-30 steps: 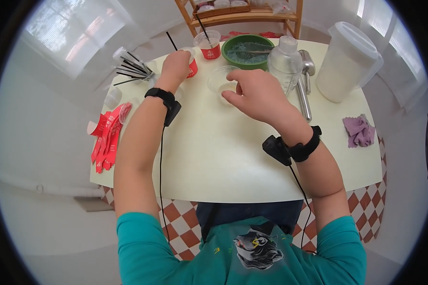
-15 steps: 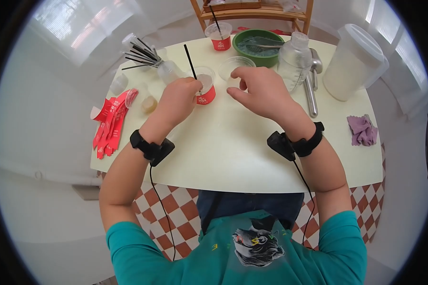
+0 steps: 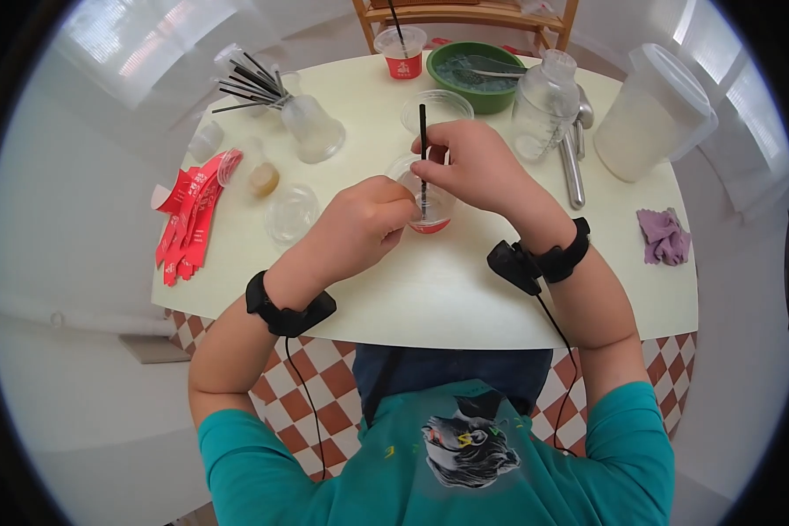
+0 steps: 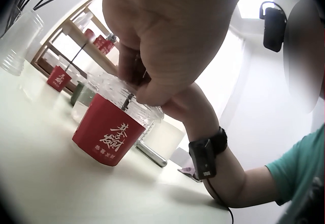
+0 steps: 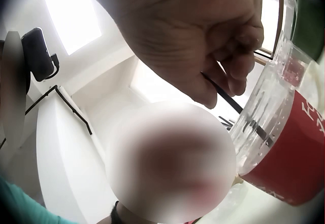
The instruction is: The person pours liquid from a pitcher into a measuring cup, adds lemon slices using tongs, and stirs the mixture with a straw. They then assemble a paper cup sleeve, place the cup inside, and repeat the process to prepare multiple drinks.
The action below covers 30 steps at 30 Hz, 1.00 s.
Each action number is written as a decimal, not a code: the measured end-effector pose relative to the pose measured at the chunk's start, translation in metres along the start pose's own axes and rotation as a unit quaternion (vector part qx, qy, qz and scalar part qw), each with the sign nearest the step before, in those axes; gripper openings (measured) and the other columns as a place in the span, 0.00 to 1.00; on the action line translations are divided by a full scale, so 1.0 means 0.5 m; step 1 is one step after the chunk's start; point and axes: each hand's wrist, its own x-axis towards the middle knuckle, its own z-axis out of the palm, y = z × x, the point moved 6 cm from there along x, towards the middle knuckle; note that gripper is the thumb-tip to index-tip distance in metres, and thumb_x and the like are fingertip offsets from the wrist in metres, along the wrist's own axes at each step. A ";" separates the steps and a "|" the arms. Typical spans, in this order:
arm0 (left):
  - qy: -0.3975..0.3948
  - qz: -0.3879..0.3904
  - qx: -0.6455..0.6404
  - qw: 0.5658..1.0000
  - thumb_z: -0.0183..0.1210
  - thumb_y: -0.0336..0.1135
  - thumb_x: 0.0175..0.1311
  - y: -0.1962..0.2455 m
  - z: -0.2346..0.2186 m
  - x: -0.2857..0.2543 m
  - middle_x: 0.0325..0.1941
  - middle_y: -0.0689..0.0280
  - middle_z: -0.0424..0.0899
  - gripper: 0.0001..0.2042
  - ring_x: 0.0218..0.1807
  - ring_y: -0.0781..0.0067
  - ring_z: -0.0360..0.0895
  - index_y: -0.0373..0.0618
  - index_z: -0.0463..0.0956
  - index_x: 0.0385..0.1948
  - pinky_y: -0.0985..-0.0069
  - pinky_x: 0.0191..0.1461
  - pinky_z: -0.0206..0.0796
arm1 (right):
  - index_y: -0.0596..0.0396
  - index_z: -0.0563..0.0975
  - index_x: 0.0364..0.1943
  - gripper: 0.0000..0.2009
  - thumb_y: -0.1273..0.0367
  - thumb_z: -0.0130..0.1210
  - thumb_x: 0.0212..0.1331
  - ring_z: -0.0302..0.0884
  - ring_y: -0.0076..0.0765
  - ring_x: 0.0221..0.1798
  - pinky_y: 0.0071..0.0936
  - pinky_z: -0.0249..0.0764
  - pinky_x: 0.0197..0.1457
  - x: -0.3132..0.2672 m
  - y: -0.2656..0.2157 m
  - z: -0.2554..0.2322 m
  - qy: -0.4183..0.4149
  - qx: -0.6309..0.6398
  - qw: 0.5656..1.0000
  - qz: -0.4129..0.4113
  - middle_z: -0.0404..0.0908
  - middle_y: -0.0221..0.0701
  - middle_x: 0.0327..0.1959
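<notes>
A clear lidded cup with a red sleeve (image 3: 430,227) stands between both hands; its sleeve (image 4: 107,132) shows white characters in the left wrist view. A black straw (image 3: 423,120) rises through the lid. My left hand (image 3: 352,226) grips the cup at its upper edge from the left, fingertips partly hidden. My right hand (image 3: 479,165) pinches the upper part of the straw between thumb and fingers; the right wrist view shows the straw (image 5: 229,100) slanting from these fingers into the cup.
Behind are an open clear cup (image 3: 437,107), another red-sleeved cup (image 3: 403,67) and a green bowl (image 3: 469,86). To the right stand a bottle (image 3: 542,114), metal tools (image 3: 571,171), a pitcher (image 3: 649,114) and a purple cloth (image 3: 664,236). Straws (image 3: 259,86), lids (image 3: 292,213) and red sleeves (image 3: 187,223) lie left.
My left hand has brought the cup with its straw from the back left to the front of my right hand. My right fingers have taken hold of the straw.
</notes>
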 end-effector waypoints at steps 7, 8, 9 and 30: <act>0.012 0.009 -0.021 1.000 0.62 0.17 0.41 0.011 0.008 -0.002 0.34 0.67 0.79 0.12 0.38 0.64 0.76 0.44 0.75 0.29 0.70 0.38 0.71 | 0.64 0.80 0.34 0.09 0.70 0.58 0.57 0.69 0.19 0.25 0.21 0.69 0.31 -0.001 -0.014 -0.024 0.028 0.096 0.995 0.002 0.79 0.29 0.22; 0.019 0.011 -0.026 0.999 0.62 0.17 0.41 0.010 0.007 -0.003 0.34 0.67 0.79 0.12 0.38 0.64 0.76 0.44 0.75 0.29 0.70 0.38 0.71 | 0.64 0.80 0.34 0.09 0.70 0.58 0.57 0.69 0.19 0.25 0.21 0.69 0.31 -0.001 -0.014 -0.026 0.027 0.096 0.995 0.004 0.79 0.29 0.22; 0.026 0.014 -0.032 0.999 0.62 0.17 0.41 0.009 0.006 -0.004 0.33 0.67 0.79 0.12 0.38 0.64 0.76 0.44 0.75 0.29 0.70 0.38 0.71 | 0.64 0.80 0.32 0.10 0.68 0.59 0.55 0.71 0.25 0.23 0.24 0.69 0.30 0.000 -0.017 -0.035 0.053 0.111 0.992 -0.009 0.79 0.32 0.21; 0.169 -0.124 -0.177 0.962 0.69 0.27 0.46 -0.017 -0.076 0.039 0.34 0.68 0.80 0.15 0.34 0.80 0.76 0.43 0.77 0.38 0.81 0.37 0.68 | 0.62 0.79 0.30 0.08 0.69 0.59 0.55 0.67 0.20 0.21 0.21 0.65 0.26 -0.048 -0.108 -0.097 0.145 0.164 0.970 -0.101 0.75 0.29 0.18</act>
